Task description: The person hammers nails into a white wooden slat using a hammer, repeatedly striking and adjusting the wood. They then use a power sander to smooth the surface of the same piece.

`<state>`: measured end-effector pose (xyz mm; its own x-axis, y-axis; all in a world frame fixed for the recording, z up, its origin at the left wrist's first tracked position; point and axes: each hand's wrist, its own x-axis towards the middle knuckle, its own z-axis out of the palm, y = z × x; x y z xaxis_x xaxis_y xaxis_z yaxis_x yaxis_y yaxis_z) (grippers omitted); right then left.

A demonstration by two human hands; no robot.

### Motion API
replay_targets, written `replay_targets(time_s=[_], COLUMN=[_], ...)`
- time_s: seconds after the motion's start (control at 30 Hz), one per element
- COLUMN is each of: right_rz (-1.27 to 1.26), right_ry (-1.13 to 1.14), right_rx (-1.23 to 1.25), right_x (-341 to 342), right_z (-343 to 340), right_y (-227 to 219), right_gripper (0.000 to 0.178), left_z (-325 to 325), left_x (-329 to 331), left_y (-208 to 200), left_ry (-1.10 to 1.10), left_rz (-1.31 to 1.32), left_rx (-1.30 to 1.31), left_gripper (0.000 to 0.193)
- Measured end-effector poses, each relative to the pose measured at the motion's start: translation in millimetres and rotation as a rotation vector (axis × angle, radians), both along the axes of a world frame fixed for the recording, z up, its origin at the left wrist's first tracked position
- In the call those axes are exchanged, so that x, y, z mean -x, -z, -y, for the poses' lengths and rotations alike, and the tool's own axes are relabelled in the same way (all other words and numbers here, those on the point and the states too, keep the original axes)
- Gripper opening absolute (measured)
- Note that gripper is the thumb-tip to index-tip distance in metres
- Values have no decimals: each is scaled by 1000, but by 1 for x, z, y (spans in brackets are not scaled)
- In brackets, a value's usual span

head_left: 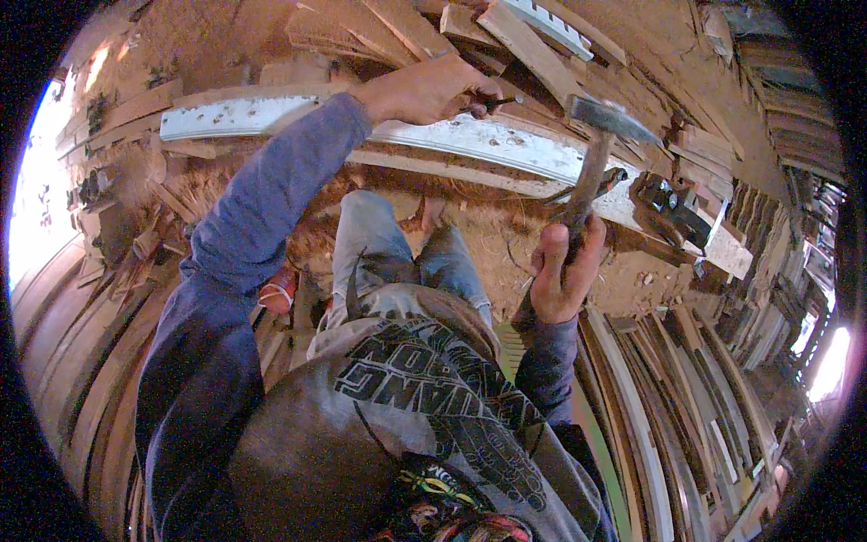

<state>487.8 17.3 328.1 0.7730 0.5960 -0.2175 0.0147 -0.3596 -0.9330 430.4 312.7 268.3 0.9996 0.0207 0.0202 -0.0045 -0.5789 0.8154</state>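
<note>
Clasping a wooden-handled steel hammer (pixel 596 163), two o'clock, right grip (pixel 567 278) wraps snugly; left grip (pixel 426 90), twelve, pinches a slim dark metal piece (pixel 504 102), best held steady!

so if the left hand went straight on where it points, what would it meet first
From the left hand, the line runs right toward the hammer head, likely met first; depth is unclear, so it might pass underneath.

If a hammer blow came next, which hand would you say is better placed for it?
Probably the right hand: it grips the hammer, while the left hand holds a thin dark object.
</note>
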Motion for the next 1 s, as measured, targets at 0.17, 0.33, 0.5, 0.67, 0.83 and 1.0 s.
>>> replay_targets(time_s=[0.17, 0.33, 0.5, 0.67, 0.83, 1.0], right_rz=[484, 752, 505, 741, 293, 290], right_ry=[-103, -226, -61, -259, 75, -176], right_rx=[30, 176, -37, 284, 2, 200], right_x=[-15, -16, -19, -29, -22, -26], right_z=[-6, -5, -7, -8, -3, 4], right_y=[0, -1, -6, -4, 4, 25], right_gripper=[52, 44, 47, 50, 44, 42], left_z=[-2, -1, 2, 2, 4, 9], left_x=[3, -1, -1, -4, -5, -24], left_y=[5, 1, -5, 0, 3, -2], left_ry=[39, 56, 20, 28, 38, 111], left_rz=[10, -7, -111, -45, -81, -83], left_rx=[62, 11, 17, -73, 34, -89], left_gripper=[29, 27, 26, 26, 21, 12])
